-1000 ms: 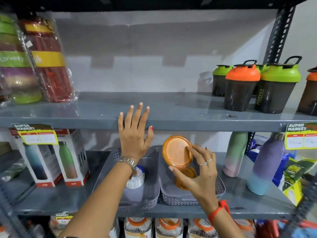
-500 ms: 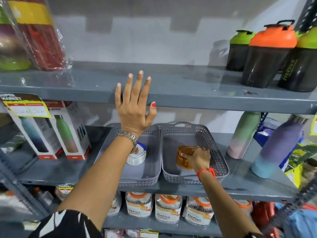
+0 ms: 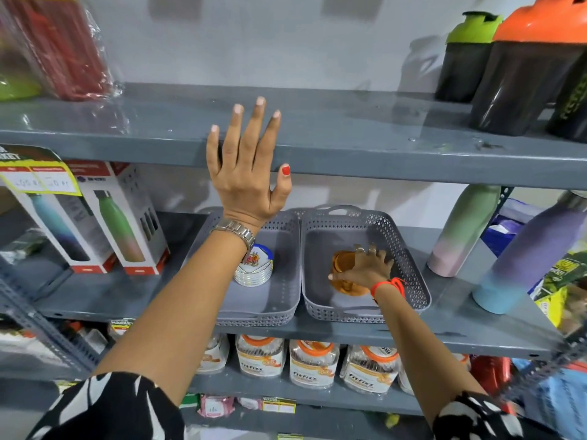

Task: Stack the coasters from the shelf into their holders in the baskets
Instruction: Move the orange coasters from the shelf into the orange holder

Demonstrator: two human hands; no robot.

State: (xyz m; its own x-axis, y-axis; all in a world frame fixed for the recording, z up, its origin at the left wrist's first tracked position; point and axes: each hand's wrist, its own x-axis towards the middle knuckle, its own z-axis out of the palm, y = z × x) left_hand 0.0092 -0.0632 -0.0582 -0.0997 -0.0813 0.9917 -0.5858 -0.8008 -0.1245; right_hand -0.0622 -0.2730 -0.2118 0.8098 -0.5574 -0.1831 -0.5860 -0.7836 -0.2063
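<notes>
Grey baskets (image 3: 409, 249): right hand (image 3: 365, 269) grips and hides orange coasters (image 3: 341, 265); left hand (image 3: 246, 173), at 10 o'clock, splayed empty on shelf edge (image 3: 397, 163).

Right hand (image 3: 365, 269) apparently grips orange holder (image 3: 344, 274) in right basket (image 3: 409, 268).

Black-and-white patterned sleeves (image 3: 104, 408), silver wristwatch (image 3: 236, 231), red wrist thread (image 3: 392, 285), finger rings (image 3: 365, 250).

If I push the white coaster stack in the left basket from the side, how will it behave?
The white coaster stack would probably slide on the smooth floor of the left basket rather than roll. Its separate layers show at the edge, so upper coasters might shift if its holder, which is hard to see, is loose. They look glossy, perhaps slippery and breakable.
</notes>
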